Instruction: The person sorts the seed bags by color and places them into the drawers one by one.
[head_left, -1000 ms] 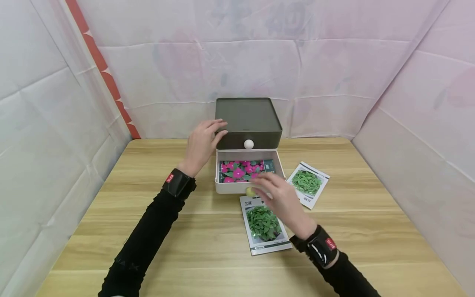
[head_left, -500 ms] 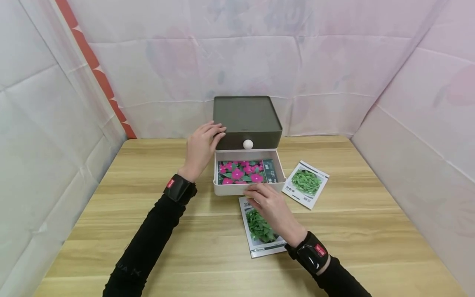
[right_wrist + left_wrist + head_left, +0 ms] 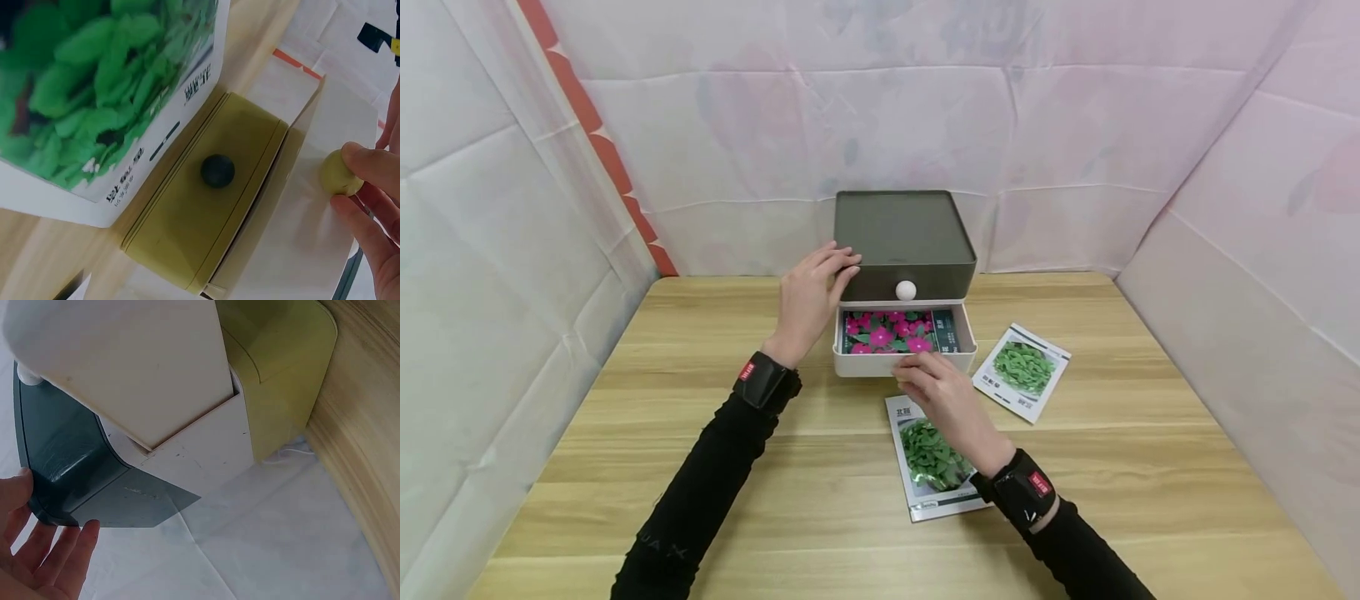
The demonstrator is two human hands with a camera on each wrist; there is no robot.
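A light wooden table (image 3: 700, 400) with a plank grain carries everything. At its far middle stands a small drawer cabinet (image 3: 904, 237), dark on top with a white drawer drawn out toward the near edge. Two seed packets lie flat on the wood: one with green leaves (image 3: 934, 457) just before the cabinet, another (image 3: 1022, 370) to its right, apparently the same kind.

Light is bright, soft and even, with only faint shadows on the table (image 3: 700, 467) under both forearms. The head view is sharp but bends straight lines near its edges. Beside the right hand (image 3: 375, 206), the seed packet (image 3: 106, 94) is blurred by closeness. By the left hand (image 3: 37, 562), the box (image 3: 125, 387) looks stretched, and its white underside is slightly washed out.
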